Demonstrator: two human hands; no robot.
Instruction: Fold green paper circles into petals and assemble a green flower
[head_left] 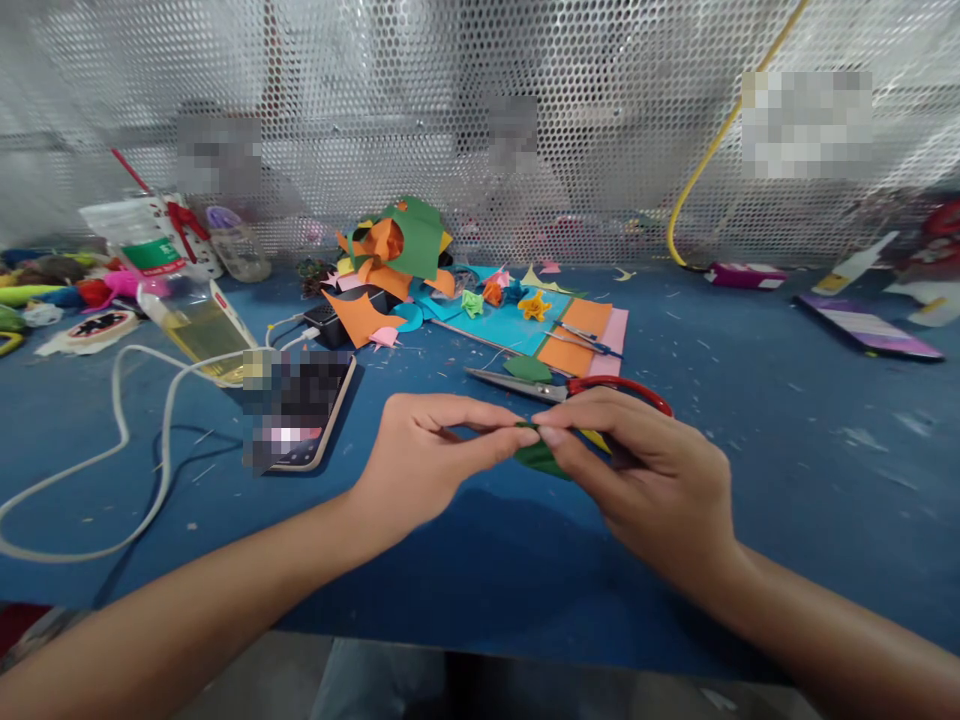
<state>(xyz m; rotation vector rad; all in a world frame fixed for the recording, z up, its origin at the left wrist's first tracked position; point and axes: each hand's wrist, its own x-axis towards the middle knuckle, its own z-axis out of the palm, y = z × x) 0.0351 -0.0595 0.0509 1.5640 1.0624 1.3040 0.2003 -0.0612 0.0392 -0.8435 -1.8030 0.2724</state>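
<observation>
Between both hands, just above the blue table, is a dark green paper piece (541,460). My left hand (435,450) pinches its upper left edge between thumb and forefinger. My right hand (645,465) pinches the same edge close by, the fingertips of the two hands almost touching. Behind them lie scissors (555,388) with red handles, partly covered by my right hand. A green paper leaf (528,369) rests just beyond the blades. Something yellow (596,440) shows behind my right fingers, mostly hidden.
Folded paper flowers (535,306) lie on blue, orange and pink paper sheets (576,340), with tweezers on top. Coloured paper scraps (412,240) are heaped at the back. A phone (315,415), a white cable (165,470) and a tilted bottle (199,310) occupy the left; another phone (866,325) lies right.
</observation>
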